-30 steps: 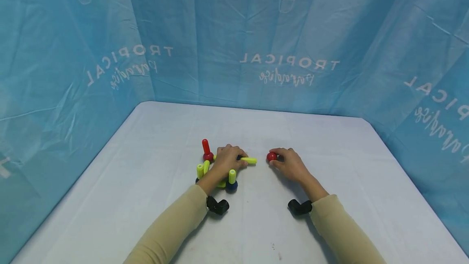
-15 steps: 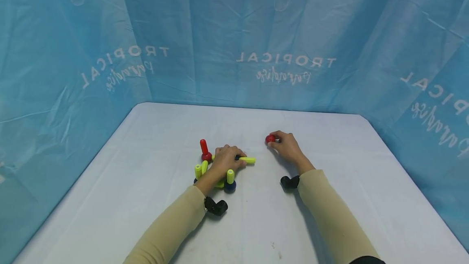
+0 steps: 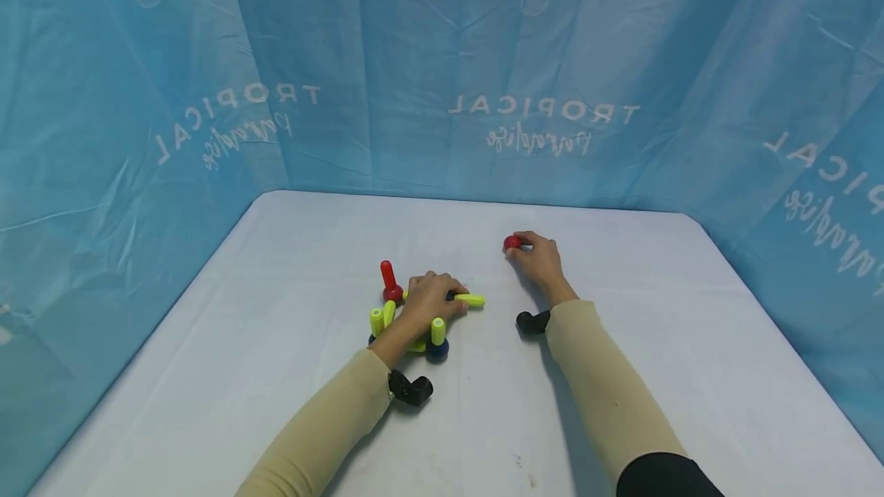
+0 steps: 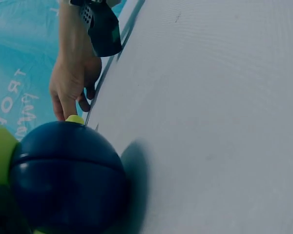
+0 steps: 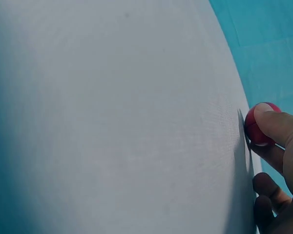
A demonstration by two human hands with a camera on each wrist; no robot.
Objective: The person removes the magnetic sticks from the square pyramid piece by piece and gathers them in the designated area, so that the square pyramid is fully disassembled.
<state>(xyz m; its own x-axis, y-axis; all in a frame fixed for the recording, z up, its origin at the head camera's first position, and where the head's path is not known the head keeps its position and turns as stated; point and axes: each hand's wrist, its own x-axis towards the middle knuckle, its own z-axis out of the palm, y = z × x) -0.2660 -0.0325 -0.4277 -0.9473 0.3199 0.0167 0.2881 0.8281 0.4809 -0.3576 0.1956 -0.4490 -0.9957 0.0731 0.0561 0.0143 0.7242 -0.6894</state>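
Note:
My left hand (image 3: 430, 304) reaches over a toy model of yellow rods and dark blue balls, its fingers and thumb curled round a dark blue ball, mostly hidden, from which a yellow rod (image 3: 471, 301) points right. A red rod (image 3: 388, 274) stands in a red ball (image 3: 393, 294) at the model's far left. Nearer me, another dark blue ball (image 3: 437, 351) carries an upright yellow rod (image 3: 438, 330). My right hand (image 3: 542, 259) pinches a loose red ball (image 3: 512, 243) between thumb and finger; the right wrist view shows this red ball (image 5: 261, 124) close to the table.
A white-covered table (image 3: 311, 236) lies under everything. Blue curtain (image 3: 414, 83) with mirrored lettering hangs round its back and sides. Black wrist cameras, one on the left wrist (image 3: 410, 390) and one on the right (image 3: 533, 323), stick out near the tabletop.
My right hand has moved away from me toward the table's far edge, carrying the red ball with it. The left hand and the model stay where they were.

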